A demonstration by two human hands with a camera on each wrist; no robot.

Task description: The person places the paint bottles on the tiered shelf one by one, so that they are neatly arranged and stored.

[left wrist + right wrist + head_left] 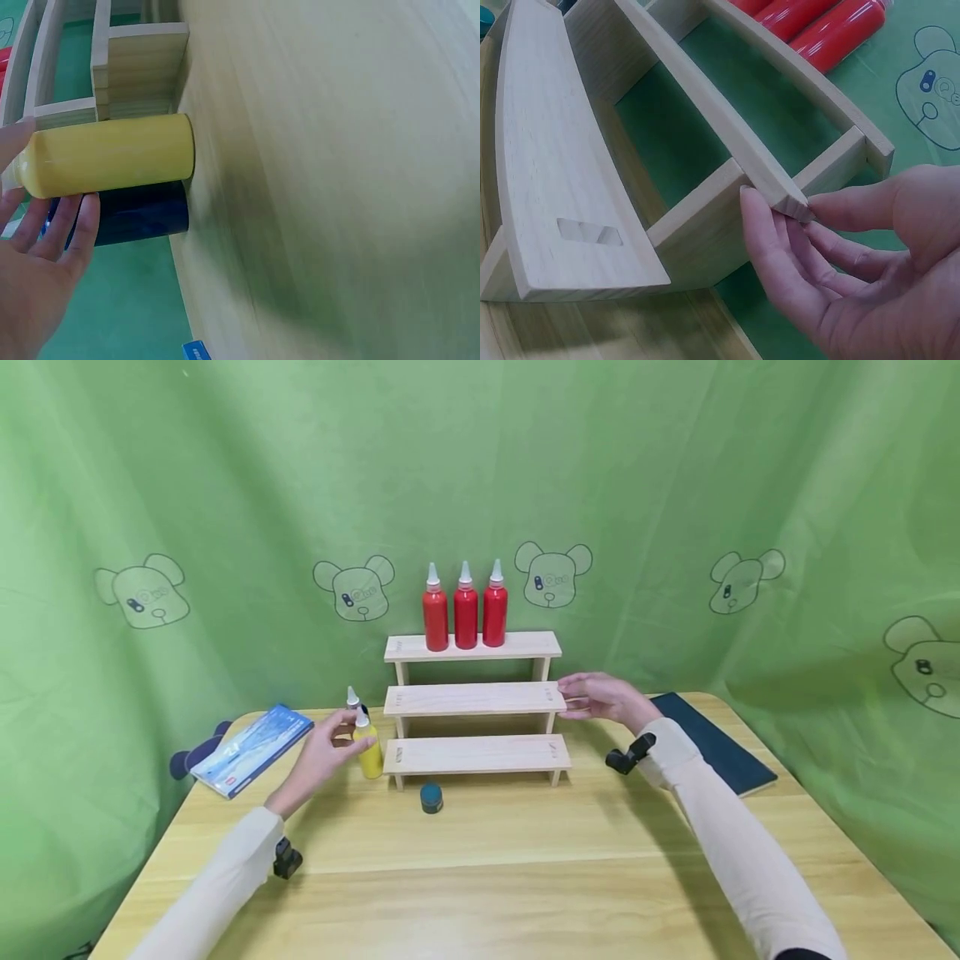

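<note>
From the head, the left hand (321,760) grasps a yellow squeeze bottle (371,758) standing nozzle-up left of the three-tier wooden rack (476,754); from the left wrist, its long axis parallels a dark-blue bottle's (146,215); from the right wrist, the right hand (900,289) pinches the middle shelf's (714,109) end.

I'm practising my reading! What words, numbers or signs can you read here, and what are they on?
None reads clearly.
Green curtain: letters on the bear faces, too blurred to read.
Blue-and-white pack: print, too small to read.
Yellow bottle: none on the side shown.
Wooden rack: its marks look like joints.
</note>
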